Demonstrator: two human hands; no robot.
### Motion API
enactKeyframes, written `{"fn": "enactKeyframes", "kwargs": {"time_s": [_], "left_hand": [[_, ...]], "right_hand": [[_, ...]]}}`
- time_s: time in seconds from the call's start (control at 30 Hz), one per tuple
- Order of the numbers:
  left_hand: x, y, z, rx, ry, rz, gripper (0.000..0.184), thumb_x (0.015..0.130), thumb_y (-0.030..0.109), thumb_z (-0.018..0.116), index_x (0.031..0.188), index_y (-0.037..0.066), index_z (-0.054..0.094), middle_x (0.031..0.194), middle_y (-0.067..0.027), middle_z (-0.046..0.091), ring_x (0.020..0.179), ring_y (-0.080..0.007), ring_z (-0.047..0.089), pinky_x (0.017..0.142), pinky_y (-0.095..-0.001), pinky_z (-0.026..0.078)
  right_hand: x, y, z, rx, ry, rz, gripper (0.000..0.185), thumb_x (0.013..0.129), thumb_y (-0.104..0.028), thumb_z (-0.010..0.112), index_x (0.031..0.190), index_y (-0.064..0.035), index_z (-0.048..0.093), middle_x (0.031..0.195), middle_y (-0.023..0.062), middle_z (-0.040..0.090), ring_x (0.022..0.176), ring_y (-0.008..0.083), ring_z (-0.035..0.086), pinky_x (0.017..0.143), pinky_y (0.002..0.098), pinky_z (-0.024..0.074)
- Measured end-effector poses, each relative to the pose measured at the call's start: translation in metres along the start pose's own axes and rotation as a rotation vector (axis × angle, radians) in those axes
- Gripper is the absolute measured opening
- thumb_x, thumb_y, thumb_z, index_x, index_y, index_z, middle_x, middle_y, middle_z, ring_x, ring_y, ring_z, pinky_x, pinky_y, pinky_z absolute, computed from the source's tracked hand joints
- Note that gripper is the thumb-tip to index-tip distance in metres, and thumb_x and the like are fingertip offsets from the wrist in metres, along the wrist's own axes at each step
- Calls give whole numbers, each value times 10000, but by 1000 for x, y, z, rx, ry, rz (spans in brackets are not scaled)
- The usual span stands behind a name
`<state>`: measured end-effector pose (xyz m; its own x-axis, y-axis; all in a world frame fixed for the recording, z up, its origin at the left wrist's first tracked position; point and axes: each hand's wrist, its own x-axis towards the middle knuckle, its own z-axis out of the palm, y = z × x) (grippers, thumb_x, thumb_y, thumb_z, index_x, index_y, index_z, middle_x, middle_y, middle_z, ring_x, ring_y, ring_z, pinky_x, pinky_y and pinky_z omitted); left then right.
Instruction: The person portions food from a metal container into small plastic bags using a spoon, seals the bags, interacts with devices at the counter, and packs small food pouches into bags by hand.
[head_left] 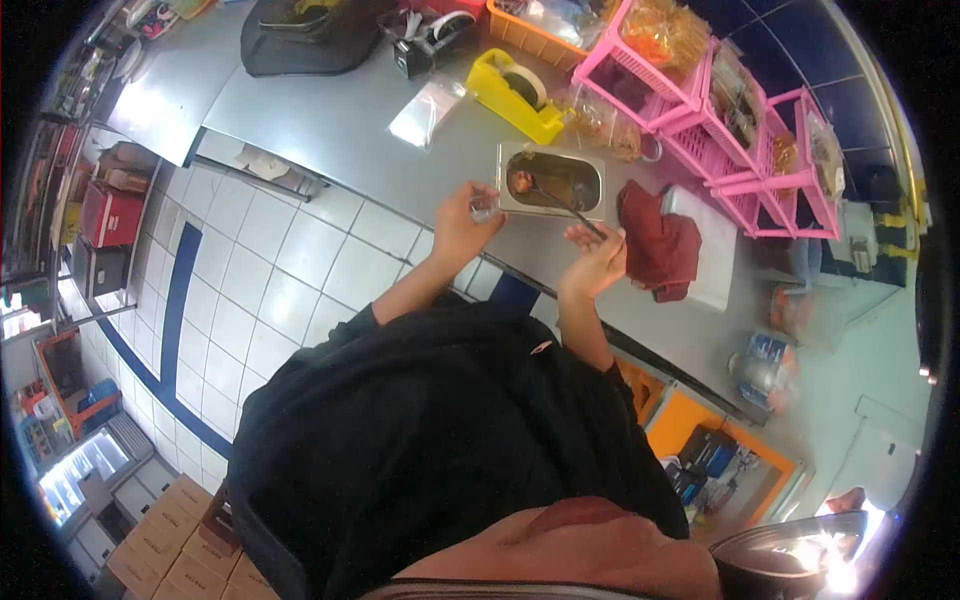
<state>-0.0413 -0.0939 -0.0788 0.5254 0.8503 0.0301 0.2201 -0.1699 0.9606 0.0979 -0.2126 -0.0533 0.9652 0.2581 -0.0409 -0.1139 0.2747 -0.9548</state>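
Note:
My left hand [462, 232] is closed around a small clear plastic cup [484, 207], beside the near left corner of a rectangular steel food pan [600, 160]. A long dark-handled spoon [565, 204] is gripped in my right hand [597, 262]. Its bowl is over or inside the pan and carries a reddish-brown chunky food [522, 181]. Some brownish residue or liquid shows at the bottom of the pan; how deep it is I cannot tell. Close to my right hand lies a crumpled dark red cloth [660, 240].
On the steel counter [330, 130] are a yellow tape dispenser [515, 95], a stack of clear plastic bags [428, 112] and a black tape dispenser [432, 45]. Pink baskets [700, 130] with bagged goods stand at the back right. Cardboard boxes [175, 535] are stacked on the floor.

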Motion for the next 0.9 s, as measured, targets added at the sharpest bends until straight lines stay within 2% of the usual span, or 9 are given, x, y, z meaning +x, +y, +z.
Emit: {"fn": "enactKeyframes", "kwargs": {"time_s": [0.1, 0.2, 0.27, 0.37, 0.5, 0.57, 0.7, 0.77, 0.9], "left_hand": [[-6, -7, -8, -24, -14, -4, 449, 734, 72, 772, 1127, 20, 562, 995, -89, 669, 926, -174, 657, 824, -319, 511], [-12, -7, -22, 9, 86, -50, 471, 737, 38, 762, 1153, 20, 542, 1088, -103, 649, 955, -172, 658, 838, -313, 513], [-10, -14, -29, -291, 177, -61, 423, 746, -2, 745, 1120, 9, 549, 1200, -139, 598, 984, -192, 657, 857, -318, 516], [-3, -22, -41, -405, 207, 85, 372, 757, -36, 723, 1088, 2, 558, 1245, -152, 554, 966, -199, 651, 880, -319, 512], [10, -17, -49, -313, 179, 186, 343, 761, -42, 716, 1068, 9, 573, 1224, -151, 555, 939, -207, 645, 903, -335, 504], [18, -19, -47, -271, 169, 353, 320, 758, -51, 714, 1043, 30, 592, 1222, -134, 547, 941, -208, 631, 934, -348, 483], [37, -9, -45, -81, 136, 412, 322, 745, -11, 734, 1031, 44, 597, 1163, -122, 602, 983, -213, 629, 955, -342, 461], [42, 15, -39, -51, 133, 388, 335, 670, 90, 771, 965, 52, 616, 1024, -123, 668, 989, -267, 638, 858, -360, 499], [61, 25, -19, 58, 64, 529, 343, 662, 102, 767, 968, 53, 619, 1012, -138, 661, 966, -302, 636, 848, -382, 501]], "right_hand": [[5, 17, -14, 12, 85, 84, 399, 1013, -307, 381, 955, 66, 510, 719, 210, 612, 580, 291, 630, 547, 387, 565], [3, 24, -19, 69, 195, 133, 398, 1012, -309, 386, 956, 66, 509, 719, 208, 612, 574, 288, 628, 546, 385, 565], [2, 27, -23, 88, 208, 128, 402, 1015, -311, 382, 957, 67, 507, 718, 207, 610, 573, 283, 627, 545, 381, 563], [-8, 12, -14, -11, 163, 46, 407, 1018, -312, 377, 955, 69, 506, 716, 210, 608, 570, 280, 625, 538, 378, 558], [-23, 3, -1, -83, 33, -132, 405, 1021, -304, 368, 950, 72, 503, 706, 206, 602, 562, 275, 621, 527, 373, 552], [-25, 2, 3, -60, 154, -108, 413, 1017, -321, 383, 946, 68, 503, 694, 197, 595, 557, 272, 618, 521, 366, 546], [-8, 18, -14, 111, 284, -20, 418, 1009, -342, 409, 945, 61, 504, 685, 189, 590, 551, 263, 610, 519, 359, 542], [-4, 9, -16, 146, 377, -32, 406, 1000, -347, 431, 935, 46, 507, 686, 184, 591, 541, 254, 597, 518, 354, 539], [9, -27, -16, 148, 411, -58, 385, 995, -339, 434, 915, 28, 517, 673, 166, 587, 527, 241, 580, 508, 343, 529]]}}
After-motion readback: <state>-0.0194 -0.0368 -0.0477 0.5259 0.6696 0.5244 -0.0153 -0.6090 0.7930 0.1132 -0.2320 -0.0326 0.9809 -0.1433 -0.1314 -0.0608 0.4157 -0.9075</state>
